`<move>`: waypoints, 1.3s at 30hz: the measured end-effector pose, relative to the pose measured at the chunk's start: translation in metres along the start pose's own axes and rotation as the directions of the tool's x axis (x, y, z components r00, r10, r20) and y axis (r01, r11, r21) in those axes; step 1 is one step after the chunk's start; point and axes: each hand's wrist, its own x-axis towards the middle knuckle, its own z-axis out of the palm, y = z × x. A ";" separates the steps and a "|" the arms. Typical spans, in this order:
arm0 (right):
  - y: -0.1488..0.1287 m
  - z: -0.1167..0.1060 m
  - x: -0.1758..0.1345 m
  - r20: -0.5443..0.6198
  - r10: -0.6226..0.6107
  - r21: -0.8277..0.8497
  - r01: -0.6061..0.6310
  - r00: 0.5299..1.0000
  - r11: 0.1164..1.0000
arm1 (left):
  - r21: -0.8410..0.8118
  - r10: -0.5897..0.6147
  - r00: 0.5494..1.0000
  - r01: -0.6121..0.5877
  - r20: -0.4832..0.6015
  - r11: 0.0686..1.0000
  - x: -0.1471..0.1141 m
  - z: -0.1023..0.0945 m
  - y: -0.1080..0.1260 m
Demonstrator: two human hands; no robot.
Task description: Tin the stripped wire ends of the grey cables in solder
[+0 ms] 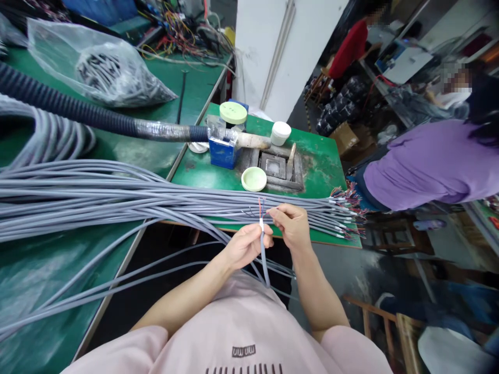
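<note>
In my left hand (246, 245) is a grey cable (264, 262), pinched near its end just below a white sleeve. Thin coloured wires (260, 208), red and dark blue among them, fan out from the cable's tip. My right hand (291, 223) has thumb and forefinger pinched together at these wires, apparently on one of the thin strands. Behind both hands a thick bundle of grey cables (156, 200) runs across the green table (323, 156), with stripped coloured ends (349, 210) at the right.
Beyond the bundle stand a solder pot (273, 165), a pale green dish (253, 179), a white tub (280, 133) and a blue box (223, 153). A black corrugated hose (78, 106) reaches in from the left. A person in purple (424, 163) is at the right.
</note>
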 end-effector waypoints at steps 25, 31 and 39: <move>-0.015 -0.001 -0.005 0.060 -0.164 -0.186 0.172 0.985 0.967 | -0.017 0.002 0.997 -0.001 0.083 1.000 -0.002 -0.008 0.002; -0.013 -0.007 -0.006 0.107 -0.321 -0.274 0.338 0.941 0.900 | 0.040 0.009 0.996 -0.006 -0.092 0.999 0.004 -0.006 0.000; -0.016 -0.024 -0.015 0.415 -0.536 -0.372 0.674 0.736 0.638 | -0.073 0.044 0.999 -0.045 -0.025 0.996 0.006 -0.005 0.017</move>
